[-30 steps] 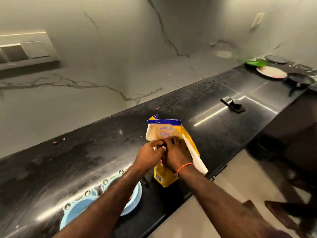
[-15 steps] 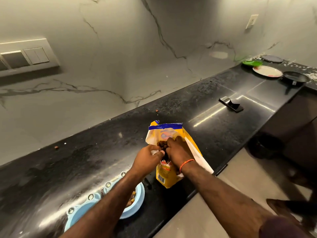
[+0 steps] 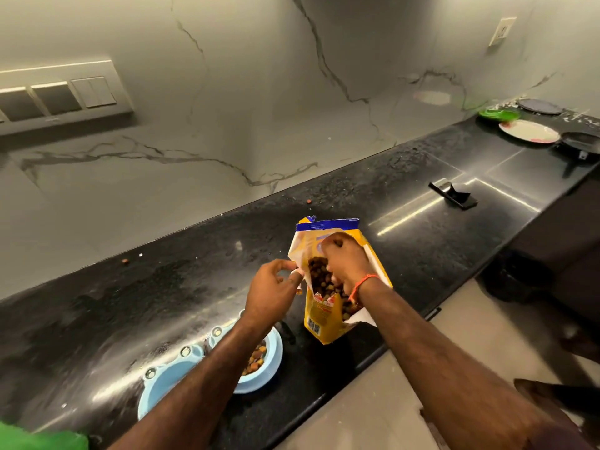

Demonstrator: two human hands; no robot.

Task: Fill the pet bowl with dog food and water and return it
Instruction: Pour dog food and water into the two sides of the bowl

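Head view, only one camera:
- Yellow dog food bag [image 3: 319,315] stands on the black counter [image 3: 422,241], mouth spread, brown kibble [image 3: 319,280] visible inside.
- Left hand [image 3: 271,289] pinches the bag's left lip between thumb and fingertips, holding it apart.
- Right hand [image 3: 347,263] is at the bag mouth with fingers curled over the far lip; can't tell if it grips the bag or kibble.
- Blue double pet bowl [image 3: 162,388] sits on the counter just left of the bag, partly under the left forearm.
- Right compartment [image 3: 258,357] has some kibble in it; how full is hidden by the arm.
- Left compartment looks dry, no water visible.
- Status guess: food step underway or nearly done. Water and returning the bowl are left.
- Stray kibble [image 3: 125,261] lies near the wall.
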